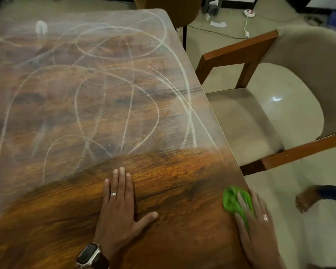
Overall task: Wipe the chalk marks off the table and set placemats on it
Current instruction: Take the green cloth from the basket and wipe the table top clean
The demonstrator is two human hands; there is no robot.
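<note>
The wooden table (163,191) fills the left of the view. White chalk marks (105,98), looping lines and a hazy film, cover its far and middle parts. The near strip shows bare brown wood. My left hand (118,208) lies flat on the near part, fingers straight and together, with a ring and a wristwatch. My right hand (256,220) presses a green cloth (233,200) onto the table at its right edge, fingers stretched over it and blurred. No placemats are in view.
A beige upholstered chair with a wooden frame (260,113) stands close to the table's right edge. Another chair (169,8) is at the far end. Cables, a white power strip (250,12) and paper lie on the floor. A bare foot (306,199) shows at right.
</note>
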